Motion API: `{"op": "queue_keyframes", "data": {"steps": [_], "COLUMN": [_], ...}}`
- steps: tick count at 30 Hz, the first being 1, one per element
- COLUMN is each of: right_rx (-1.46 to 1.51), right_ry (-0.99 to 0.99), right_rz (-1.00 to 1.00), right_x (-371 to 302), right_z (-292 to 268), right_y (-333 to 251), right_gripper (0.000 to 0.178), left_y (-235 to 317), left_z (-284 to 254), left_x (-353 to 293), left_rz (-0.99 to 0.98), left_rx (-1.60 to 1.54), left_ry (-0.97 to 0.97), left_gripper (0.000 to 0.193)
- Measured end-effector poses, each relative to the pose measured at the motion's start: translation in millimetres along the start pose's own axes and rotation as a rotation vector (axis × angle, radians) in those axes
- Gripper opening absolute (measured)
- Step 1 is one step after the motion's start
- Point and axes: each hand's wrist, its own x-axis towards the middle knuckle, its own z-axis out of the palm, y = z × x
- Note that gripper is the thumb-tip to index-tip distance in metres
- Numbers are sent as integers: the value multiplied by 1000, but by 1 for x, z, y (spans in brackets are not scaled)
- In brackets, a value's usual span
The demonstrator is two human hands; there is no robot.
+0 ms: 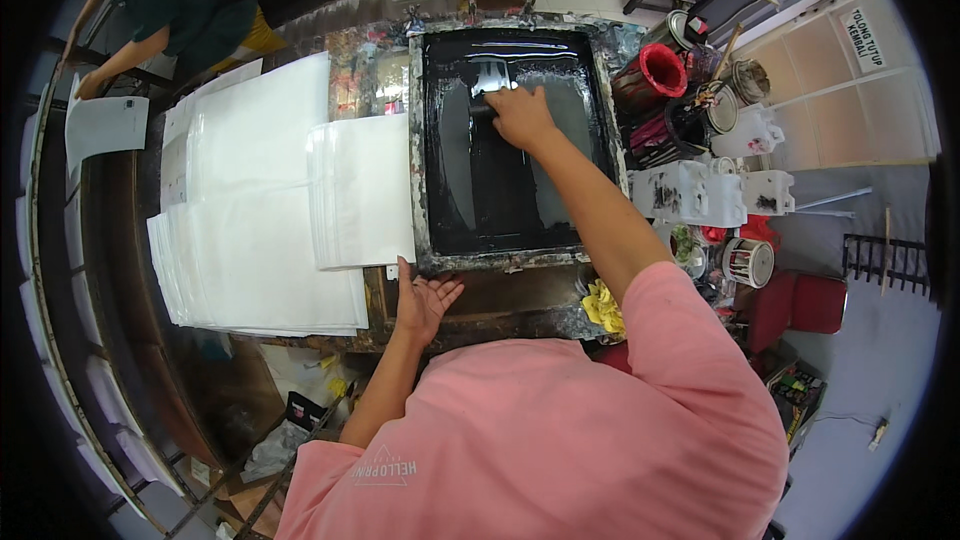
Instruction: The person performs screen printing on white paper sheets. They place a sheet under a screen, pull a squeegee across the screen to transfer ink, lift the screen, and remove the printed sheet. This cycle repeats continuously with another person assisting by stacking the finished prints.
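Note:
A screen-printing frame point(420, 170) with a paint-crusted rim lies on the work table, its mesh coated in wet black ink. My right hand point(522, 118) reaches over its far half, fingers closed on a dark squeegee point(484, 103) that barely stands out against the ink. A darker band runs from there toward me. Below the frame's near left corner, my left hand point(425, 305) is open, palm up, with fingers spread and nothing in it. Its thumb is close to a stack of small white sheets point(362, 190) beside the frame.
Larger white sheets point(260, 250) lie in piles on the left. Ink cans, a red-rimmed container point(660, 70) and white plastic jugs point(690, 192) crowd the right. A yellow crumpled cloth point(602, 308) lies near my right elbow. At far left, another person holds a white sheet point(108, 125) by a rack.

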Motion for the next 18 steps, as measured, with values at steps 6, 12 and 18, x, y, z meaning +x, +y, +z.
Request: {"op": "queue_keyframes", "data": {"steps": [6,12,18], "right_rx": [-15,27,-82], "right_ry": [-97,229,731], "right_rz": [-45,20,-25], "right_x": [-152,-203,-125], "right_z": [-26,-135,-209], "right_y": [-54,-112,-92], "right_gripper": [50,58,57], "left_y": [11,55,110], "left_z": [12,31,113], "left_x": [-26,-58,-75], "left_rz": [104,269,673], "left_rx": [91,50,345], "left_ry": [-155,-467,-692], "left_gripper": [109,100,96]}}
